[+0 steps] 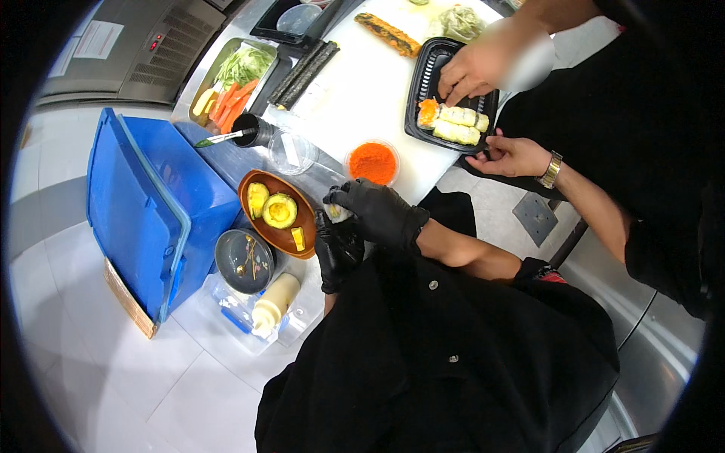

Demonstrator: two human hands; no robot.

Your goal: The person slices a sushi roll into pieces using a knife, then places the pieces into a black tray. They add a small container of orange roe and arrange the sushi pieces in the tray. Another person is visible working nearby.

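Observation:
My right hand (380, 214), in a black glove, grips a rice-covered sushi roll piece (338, 213) between its fingers. Just below, my left hand (338, 252) wears a matching glove that looks wet. Its fingers reach up against the roll piece, but their grip is partly hidden. Beyond my right hand stands a round tub of orange roe (372, 162), at the near edge of a white cutting board (351, 107). To the left of my hands, a brown oval dish (266, 229) holds cut yellow pieces with green rims.
A co-worker's hands (470, 71) are at a black tray (419, 107) with sushi pieces. Nori-wrapped rolls (303, 73) lie by a vegetable pan (272, 50). A brush rests across a black cup (252, 130). Nearby are a grey bowl (229, 260), a squeeze bottle (283, 294) and a blue bin (136, 221).

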